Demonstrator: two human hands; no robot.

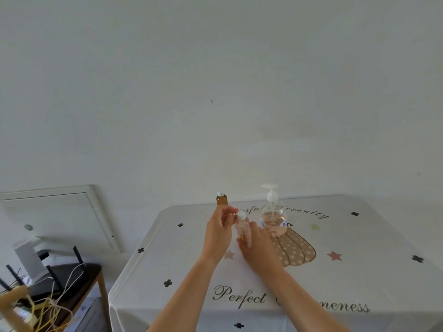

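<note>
Right hand (257, 248) curled round small bottle (242, 227), left hand (219, 230) pinching thin stick (231, 214) at its cap, pump bottle (273, 219) at 2 o'clock.

On the table (359, 238), the pump bottle (273, 221) stands just right of the small bottle (242, 227).

Glossy clear plastic pump bottle (273, 219), matt printed cloth tablecloth (335, 279), wooden side table (102, 283)

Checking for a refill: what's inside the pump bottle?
Clear liquid and the pump's tube show inside the pump bottle; its label covers a strip low down.
</note>
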